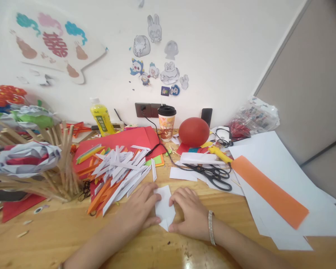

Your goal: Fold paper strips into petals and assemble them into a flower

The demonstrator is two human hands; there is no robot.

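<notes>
A small folded piece of white paper point(165, 207) lies on the wooden table in front of me, its lower end coming to a point. My left hand point(141, 206) presses on its left edge, thumb near the lower corner and fingertips near the top. On the right edge rests my right hand point(190, 212), fingers curled and thumb at the lower tip, a sparkling bracelet round the wrist. Both hands hold the paper between them. Beyond my left hand is a heap of folded white strips point(123, 164) with orange ones point(103, 192) under it.
Black scissors point(212, 173) lie behind my right hand, near a yellow glue gun point(220, 154). Farther back stand a cup point(166, 125), a red balloon point(194, 132) and a yellow bottle point(102, 118). White sheets point(271, 179) and an orange strip point(268, 190) are right; wooden sticks point(67, 164) left.
</notes>
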